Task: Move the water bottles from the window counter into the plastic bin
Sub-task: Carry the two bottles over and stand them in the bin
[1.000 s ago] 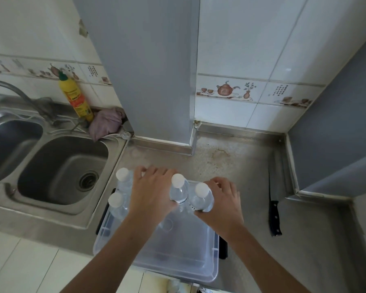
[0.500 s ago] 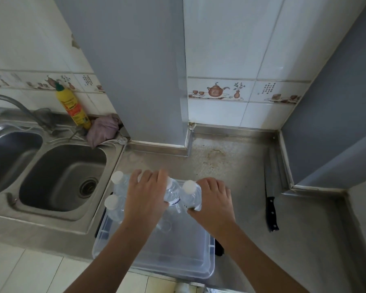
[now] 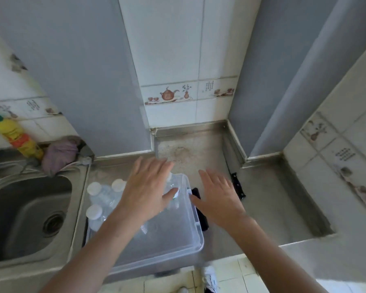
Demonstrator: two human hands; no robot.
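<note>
A clear plastic bin sits on the steel counter in front of me. Several clear water bottles with white caps stand upright in its left and far side. Another bottle stands at the bin's far right corner, partly hidden by my left hand. My left hand hovers over the bin with fingers spread, holding nothing. My right hand is just right of the bin's rim, palm down, fingers apart and empty.
A steel sink lies left of the bin. A yellow detergent bottle and a purple cloth are behind it. A black-handled knife lies on the counter to the right. Grey walls enclose the back corner.
Both hands have let go of the two bottles they held over the bin and have opened and lifted. The view has swung to the right.
</note>
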